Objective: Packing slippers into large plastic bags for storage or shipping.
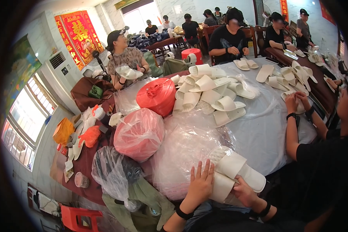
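Cream slippers [231, 164], one pair; left hand [202, 181] at their left edge, fingers straightened; right hand [246, 192] at their near side, gripping them.

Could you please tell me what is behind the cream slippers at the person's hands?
Pale sheeting shows beyond the cream slippers; the part directly behind them is covered and cannot be seen.

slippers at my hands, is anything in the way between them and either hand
Nothing visible. The right hand already grips the slippers near the front one's open end. The left hand is spread along their left side, with clear plastic beyond its fingertips, not between; whether it touches them is unclear.
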Motion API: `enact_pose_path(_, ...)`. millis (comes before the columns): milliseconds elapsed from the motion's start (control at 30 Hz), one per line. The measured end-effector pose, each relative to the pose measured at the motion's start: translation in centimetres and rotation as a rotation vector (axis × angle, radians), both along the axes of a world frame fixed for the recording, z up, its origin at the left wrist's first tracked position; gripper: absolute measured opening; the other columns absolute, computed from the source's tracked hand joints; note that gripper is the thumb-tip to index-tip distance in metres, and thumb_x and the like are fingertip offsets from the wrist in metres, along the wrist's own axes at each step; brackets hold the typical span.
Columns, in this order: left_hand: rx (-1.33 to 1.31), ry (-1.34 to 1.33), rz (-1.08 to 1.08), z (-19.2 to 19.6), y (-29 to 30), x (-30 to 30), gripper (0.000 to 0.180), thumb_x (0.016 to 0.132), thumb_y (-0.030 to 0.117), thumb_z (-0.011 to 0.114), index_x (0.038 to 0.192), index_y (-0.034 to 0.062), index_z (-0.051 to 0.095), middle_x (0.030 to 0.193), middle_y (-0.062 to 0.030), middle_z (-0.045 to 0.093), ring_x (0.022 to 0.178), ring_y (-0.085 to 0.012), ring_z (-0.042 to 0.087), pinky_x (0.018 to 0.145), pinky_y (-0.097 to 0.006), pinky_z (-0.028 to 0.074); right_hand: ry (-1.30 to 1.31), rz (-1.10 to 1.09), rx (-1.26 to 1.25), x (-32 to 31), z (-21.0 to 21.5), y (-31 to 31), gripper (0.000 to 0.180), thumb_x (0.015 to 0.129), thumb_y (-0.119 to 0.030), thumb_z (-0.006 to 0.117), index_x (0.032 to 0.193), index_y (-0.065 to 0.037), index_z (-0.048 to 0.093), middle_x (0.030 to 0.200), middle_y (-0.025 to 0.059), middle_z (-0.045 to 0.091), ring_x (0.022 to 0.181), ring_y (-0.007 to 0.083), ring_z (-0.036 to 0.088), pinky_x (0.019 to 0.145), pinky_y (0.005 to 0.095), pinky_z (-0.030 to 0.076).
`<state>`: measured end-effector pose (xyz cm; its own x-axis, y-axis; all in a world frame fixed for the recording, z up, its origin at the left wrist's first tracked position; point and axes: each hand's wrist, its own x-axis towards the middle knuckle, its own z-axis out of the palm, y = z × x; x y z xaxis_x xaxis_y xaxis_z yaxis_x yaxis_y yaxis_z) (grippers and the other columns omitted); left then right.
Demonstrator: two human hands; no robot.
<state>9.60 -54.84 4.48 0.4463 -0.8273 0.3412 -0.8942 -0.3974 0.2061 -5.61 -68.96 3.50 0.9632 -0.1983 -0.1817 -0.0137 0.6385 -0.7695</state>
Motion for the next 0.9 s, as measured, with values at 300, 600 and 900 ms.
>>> enact_pose_path(300,-0.023,0.081,-0.040,0.2,-0.1,-1.0,0.055,0.091,0.021,0.050,0.141,0.0062,0.035,0.150,-0.0131,0.028,0.137,-0.0402,0.024,0.108,-0.061,0.012,-0.112,0.138,0.060,1.5,0.3,0.8,0.087,0.079,0.004,0.049,0.148,-0.007,-0.002,0.148,0.0147,0.027,0.132,0.0248,0.034,0.108,0.0347,0.027)
enact_pose_path(600,-0.033,0.155,-0.135,1.3,-0.2,-2.7,0.053,0.091,0.022,0.051,0.140,0.0073,0.038,0.149,-0.0134,0.028,0.138,-0.0399,0.019,0.108,-0.061,0.007,-0.113,0.078,0.001,3.8,-1.9,1.3,0.086,0.085,0.007,0.048,0.149,-0.010,-0.008,0.150,0.0111,0.022,0.133,0.0227,0.032,0.105,0.0333,0.032)
enact_pose_path(900,-0.255,0.287,-0.428,1.1,0.4,-2.7,0.063,0.085,0.049,0.057,0.136,0.0127,0.047,0.149,-0.0173,0.026,0.139,-0.0408,0.016,0.110,-0.059,0.004,-0.143,-0.024,0.039,5.2,0.2,0.5,0.072,0.092,0.002,0.043,0.150,-0.015,0.002,0.142,0.0140,0.034,0.122,0.0250,0.046,0.097,0.0365,0.043)
